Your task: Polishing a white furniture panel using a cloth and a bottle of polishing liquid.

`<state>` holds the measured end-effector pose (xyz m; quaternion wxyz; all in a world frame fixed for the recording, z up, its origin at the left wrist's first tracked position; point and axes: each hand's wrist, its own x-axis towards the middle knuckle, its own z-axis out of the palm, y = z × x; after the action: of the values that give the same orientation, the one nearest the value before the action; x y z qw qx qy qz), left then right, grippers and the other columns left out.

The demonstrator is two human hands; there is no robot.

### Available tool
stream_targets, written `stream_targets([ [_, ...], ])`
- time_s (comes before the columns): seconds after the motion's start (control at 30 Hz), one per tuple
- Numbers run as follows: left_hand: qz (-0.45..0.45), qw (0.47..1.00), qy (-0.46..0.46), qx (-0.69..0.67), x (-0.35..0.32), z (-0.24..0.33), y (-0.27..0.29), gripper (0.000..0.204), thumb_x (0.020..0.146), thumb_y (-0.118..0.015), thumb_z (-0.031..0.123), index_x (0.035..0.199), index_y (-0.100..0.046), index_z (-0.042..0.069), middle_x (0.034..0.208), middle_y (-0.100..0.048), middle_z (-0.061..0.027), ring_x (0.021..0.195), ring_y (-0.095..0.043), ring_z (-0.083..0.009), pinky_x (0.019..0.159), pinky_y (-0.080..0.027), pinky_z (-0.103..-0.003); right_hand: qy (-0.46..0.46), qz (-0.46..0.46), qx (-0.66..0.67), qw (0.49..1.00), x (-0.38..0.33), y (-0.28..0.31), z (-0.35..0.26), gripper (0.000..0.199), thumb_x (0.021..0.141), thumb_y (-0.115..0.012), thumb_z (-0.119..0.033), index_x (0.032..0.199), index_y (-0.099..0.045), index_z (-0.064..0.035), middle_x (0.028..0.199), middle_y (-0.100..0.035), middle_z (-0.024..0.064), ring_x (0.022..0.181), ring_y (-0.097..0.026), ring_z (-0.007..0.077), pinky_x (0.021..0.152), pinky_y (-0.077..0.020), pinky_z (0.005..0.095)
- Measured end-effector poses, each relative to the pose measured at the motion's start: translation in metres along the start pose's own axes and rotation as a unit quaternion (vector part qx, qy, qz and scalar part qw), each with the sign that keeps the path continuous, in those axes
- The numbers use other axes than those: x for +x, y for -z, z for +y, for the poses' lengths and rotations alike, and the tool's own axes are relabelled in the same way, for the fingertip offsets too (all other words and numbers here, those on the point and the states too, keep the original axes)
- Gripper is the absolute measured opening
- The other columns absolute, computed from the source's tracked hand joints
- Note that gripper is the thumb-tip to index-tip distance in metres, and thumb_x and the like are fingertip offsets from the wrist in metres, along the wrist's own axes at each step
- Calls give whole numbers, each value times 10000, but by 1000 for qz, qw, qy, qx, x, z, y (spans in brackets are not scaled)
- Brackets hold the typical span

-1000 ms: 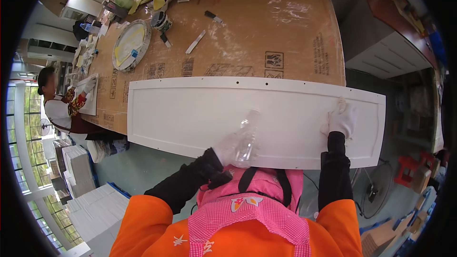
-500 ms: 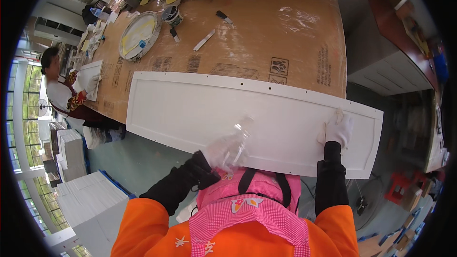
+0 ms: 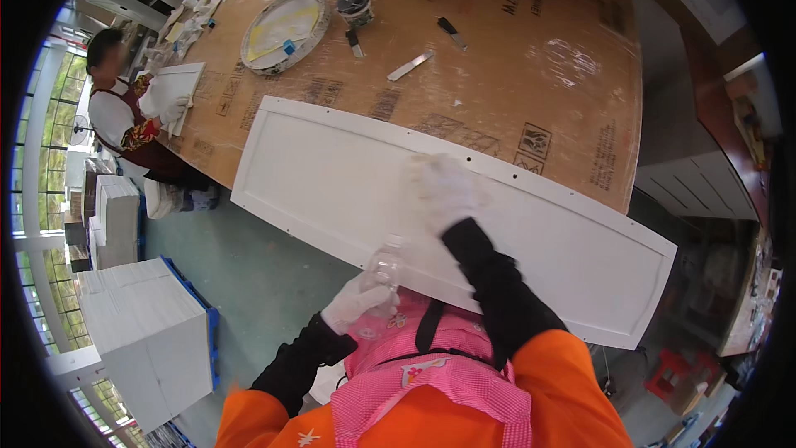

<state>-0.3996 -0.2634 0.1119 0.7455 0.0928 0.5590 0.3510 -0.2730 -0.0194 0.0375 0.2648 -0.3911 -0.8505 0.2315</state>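
One white panel point(image 3: 348, 191), lengthwise upper-left to lower-right.

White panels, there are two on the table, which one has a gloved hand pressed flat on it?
The long white panel overhanging the near edge, under the right hand; the small panel is merely gripped at its edge.

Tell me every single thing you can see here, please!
White panel: one, long, on the table's near edge.
Clear bottle: one, in the left hand.
Table: one, brown.
Round tray: one, far side.
Scrapers: a few, near the tray.
Co-worker: one, left, holding a small white panel.
White stacks: several, on the floor.
Left hand: white glove, gripping the bottle.
Right hand: white glove, on the panel.
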Motion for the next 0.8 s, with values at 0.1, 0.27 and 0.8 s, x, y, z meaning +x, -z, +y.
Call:
stream_targets([
  [0.1, 29, 991, -114, -67, 5, -6, 12, 519, 881, -765, 218, 1289, -516, 17, 1035, -662, -87, 924, -682, -216, 831, -578, -365, 3, -102, -214, 971, -1, -29, 3, 236, 881, -590, -278, 1060, -665, -144, 1037, -640, 96, 1021, -619, 252, 838, -482, 466],
  [0.27, 13, 984, -177, -12, 26, -6, 19, 551, 837, -762, 170, 1318, -528, 39, 1043, -640, -59, 923, -619, -158, 802, -515, -310, -259, -116, -232, 930, -94, 85, 109, 336, 827, -676, -298, 1128, -658, -151, 1115, -628, 134, 1065, -605, 304, 908, -483, 479],
  [0.8, 58, 972, -227, -8, 64, -33, 35, 563, 830, -713, 318, 1240, -555, -34, 973, -677, -102, 857, -677, -206, 776, -566, -366, -44, -130, -76, 988, 26, -16, -4, 243, 905, -565, -203, 1135, -632, -161, 1074, -670, 104, 1061, -623, 331, 888, -489, 495],
])
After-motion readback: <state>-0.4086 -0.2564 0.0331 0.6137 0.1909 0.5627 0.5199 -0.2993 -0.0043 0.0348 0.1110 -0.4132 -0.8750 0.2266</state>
